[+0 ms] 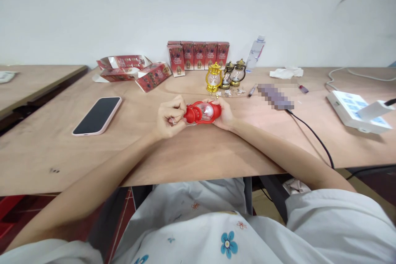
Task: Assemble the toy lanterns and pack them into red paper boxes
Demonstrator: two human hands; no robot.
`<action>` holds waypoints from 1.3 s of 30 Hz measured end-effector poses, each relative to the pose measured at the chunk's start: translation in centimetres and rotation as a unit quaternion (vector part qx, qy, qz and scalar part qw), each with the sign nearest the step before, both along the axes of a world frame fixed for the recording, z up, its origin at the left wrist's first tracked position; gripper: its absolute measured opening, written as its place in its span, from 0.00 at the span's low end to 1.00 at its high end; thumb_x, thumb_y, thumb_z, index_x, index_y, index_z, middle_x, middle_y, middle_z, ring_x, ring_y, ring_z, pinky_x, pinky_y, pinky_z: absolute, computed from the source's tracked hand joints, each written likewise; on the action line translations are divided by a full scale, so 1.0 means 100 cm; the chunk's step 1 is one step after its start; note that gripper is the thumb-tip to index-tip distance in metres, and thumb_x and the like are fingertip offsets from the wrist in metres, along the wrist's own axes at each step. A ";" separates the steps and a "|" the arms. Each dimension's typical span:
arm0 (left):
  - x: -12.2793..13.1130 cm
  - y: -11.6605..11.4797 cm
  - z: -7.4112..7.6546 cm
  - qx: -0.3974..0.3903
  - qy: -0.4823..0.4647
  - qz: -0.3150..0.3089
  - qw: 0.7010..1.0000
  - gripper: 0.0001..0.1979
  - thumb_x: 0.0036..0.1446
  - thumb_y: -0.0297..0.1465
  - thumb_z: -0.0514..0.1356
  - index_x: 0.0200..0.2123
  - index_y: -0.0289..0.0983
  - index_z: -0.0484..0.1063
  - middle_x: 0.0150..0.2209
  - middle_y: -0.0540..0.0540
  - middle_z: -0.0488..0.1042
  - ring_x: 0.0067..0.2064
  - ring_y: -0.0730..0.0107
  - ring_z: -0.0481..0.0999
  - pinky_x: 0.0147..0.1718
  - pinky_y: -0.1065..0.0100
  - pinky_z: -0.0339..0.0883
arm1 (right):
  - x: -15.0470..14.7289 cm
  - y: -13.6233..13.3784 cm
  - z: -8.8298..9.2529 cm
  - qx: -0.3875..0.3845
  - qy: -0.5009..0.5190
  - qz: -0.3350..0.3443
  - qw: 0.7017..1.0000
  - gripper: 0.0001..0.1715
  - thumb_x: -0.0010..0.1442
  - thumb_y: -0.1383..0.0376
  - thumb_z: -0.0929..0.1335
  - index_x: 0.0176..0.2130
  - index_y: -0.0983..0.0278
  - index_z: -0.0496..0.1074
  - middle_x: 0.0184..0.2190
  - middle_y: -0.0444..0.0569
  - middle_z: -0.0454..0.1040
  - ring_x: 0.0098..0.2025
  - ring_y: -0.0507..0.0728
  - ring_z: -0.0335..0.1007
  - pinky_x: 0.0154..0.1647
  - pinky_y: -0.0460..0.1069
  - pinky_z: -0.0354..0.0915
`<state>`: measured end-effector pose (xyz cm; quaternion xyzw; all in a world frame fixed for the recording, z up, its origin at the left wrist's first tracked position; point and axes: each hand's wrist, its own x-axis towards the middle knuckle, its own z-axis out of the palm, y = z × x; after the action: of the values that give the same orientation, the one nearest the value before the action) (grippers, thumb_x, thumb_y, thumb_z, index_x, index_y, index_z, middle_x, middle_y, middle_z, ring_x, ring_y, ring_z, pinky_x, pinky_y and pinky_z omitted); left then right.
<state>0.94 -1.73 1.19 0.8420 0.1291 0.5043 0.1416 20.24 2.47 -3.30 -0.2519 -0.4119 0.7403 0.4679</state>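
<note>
Three lanterns (227, 76) stand beyond the fingers of the right hand (225, 114), curled round a red lantern (204, 111); the left hand (170, 117) pinches one end.

My left hand (165, 118) is curled, its fingers (175, 112) bent tightly inward. My right hand (225, 115) faces it, near but apart, partly hidden. My bare left forearm (123, 159) and right forearm (272, 144) angle inward, converging ahead of me.

One head-worn camera faces forward and down over the hands (168, 119) and table (216, 154), toward the wall (123, 8).
</note>
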 end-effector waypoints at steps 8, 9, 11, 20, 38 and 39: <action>0.000 0.001 -0.002 0.009 0.019 0.019 1.000 0.22 0.49 0.29 0.54 0.14 0.37 0.41 0.18 0.50 0.54 0.24 0.73 0.56 0.25 0.65 0.54 | -0.002 -0.006 0.005 -0.003 -0.004 0.015 1.000 0.10 0.50 0.59 0.62 0.28 0.63 0.66 0.23 0.42 0.70 0.24 0.51 0.64 0.24 0.45 0.64; 0.001 0.001 -0.003 0.009 0.020 0.018 1.000 0.22 0.49 0.30 0.54 0.14 0.37 0.41 0.18 0.50 0.54 0.24 0.73 0.55 0.25 0.65 0.54 | -0.003 -0.006 0.005 -0.005 0.000 0.017 1.000 0.10 0.50 0.59 0.62 0.28 0.63 0.66 0.23 0.43 0.70 0.25 0.52 0.65 0.25 0.46 0.64; 0.001 0.001 -0.003 0.007 0.022 0.014 1.000 0.23 0.49 0.30 0.55 0.14 0.37 0.41 0.17 0.50 0.54 0.24 0.73 0.55 0.25 0.65 0.54 | -0.003 -0.007 0.004 -0.004 0.011 0.015 1.000 0.10 0.50 0.60 0.62 0.28 0.63 0.66 0.23 0.43 0.70 0.25 0.52 0.65 0.27 0.46 0.65; 0.002 -0.002 0.003 -0.048 0.008 0.005 0.999 0.22 0.48 0.28 0.55 0.14 0.36 0.42 0.18 0.51 0.52 0.24 0.74 0.55 0.22 0.67 0.52 | -0.006 -0.006 -0.001 0.014 0.009 -0.077 0.997 0.12 0.50 0.55 0.62 0.29 0.61 0.66 0.24 0.42 0.68 0.23 0.52 0.63 0.21 0.46 0.60; 0.002 0.000 0.011 0.029 0.065 0.022 0.997 0.23 0.53 0.27 0.52 0.16 0.36 0.38 0.16 0.54 0.43 0.22 0.76 0.45 0.22 0.67 0.47 | -0.012 0.000 -0.005 -0.019 0.035 -0.143 0.989 0.13 0.52 0.57 0.61 0.24 0.62 0.66 0.21 0.43 0.68 0.23 0.51 0.64 0.23 0.45 0.61; 0.002 0.000 0.011 0.037 0.073 0.023 0.996 0.23 0.53 0.26 0.52 0.16 0.36 0.38 0.15 0.54 0.43 0.21 0.76 0.44 0.22 0.67 0.46 | -0.012 0.000 -0.004 -0.017 0.031 -0.147 0.988 0.13 0.52 0.57 0.61 0.24 0.62 0.66 0.20 0.43 0.67 0.23 0.51 0.63 0.22 0.45 0.61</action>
<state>1.12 -1.69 2.29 0.8783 0.1397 0.4485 0.0892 19.03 2.44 -3.71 -0.2943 -0.3432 0.6774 0.5803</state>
